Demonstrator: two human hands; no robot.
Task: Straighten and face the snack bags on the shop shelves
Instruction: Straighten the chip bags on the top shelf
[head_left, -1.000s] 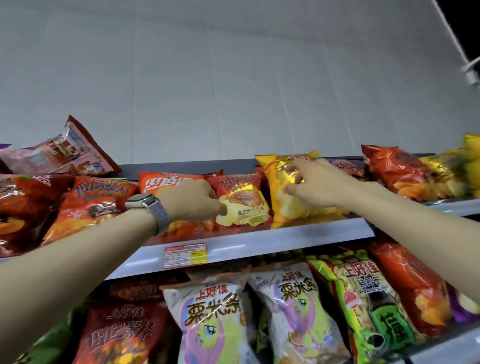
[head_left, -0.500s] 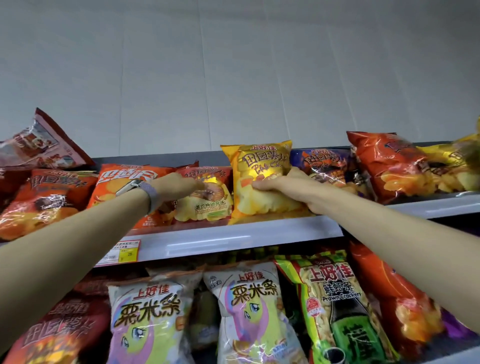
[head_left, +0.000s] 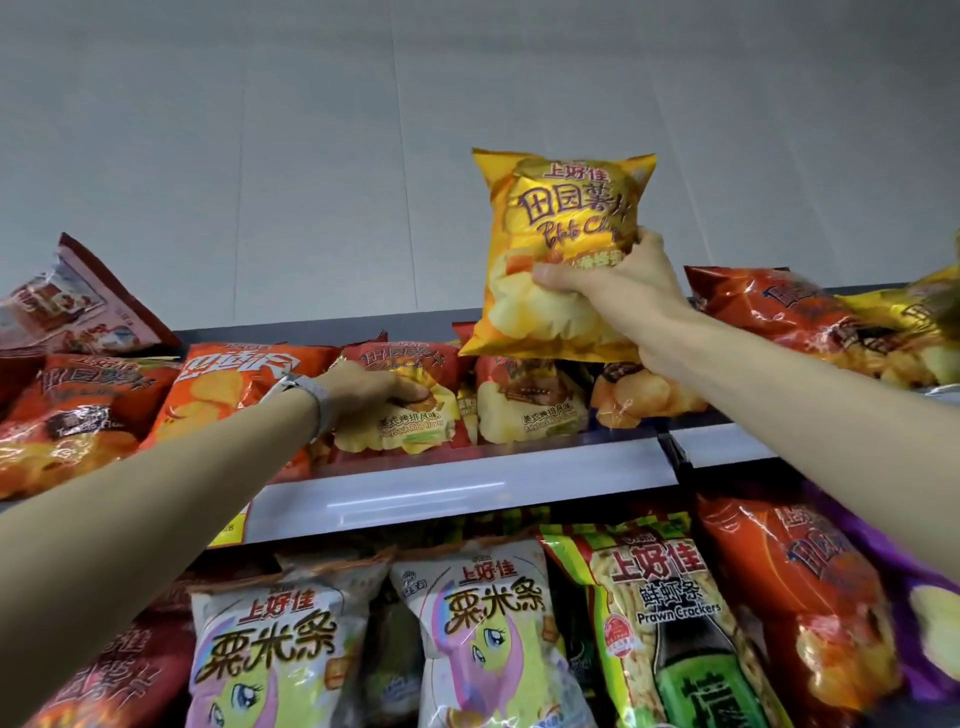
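Facing in progress: my right hand (head_left: 618, 291) grips a yellow chip bag (head_left: 561, 249) above the top shelf (head_left: 467, 493), left hand (head_left: 374, 389) clasps a red bag (head_left: 410, 415) there; next I'd reseat yellow upright, label forward.

Potato chip bag (head_left: 561, 249): in right hand (head_left: 618, 291), above the top shelf (head_left: 467, 483) row.
Left hand (head_left: 363, 389): gripping rib-flavour chip bag (head_left: 410, 421), lower left of the potato chip bag.
Below top shelf: prawn cracker bag (head_left: 670, 613) right of two corn stick bags (head_left: 270, 649).

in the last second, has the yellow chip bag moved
Yes. The yellow chip bag, gripped by the right hand, rose: earlier its bottom sat on the top shelf, now it hangs above the red bags.
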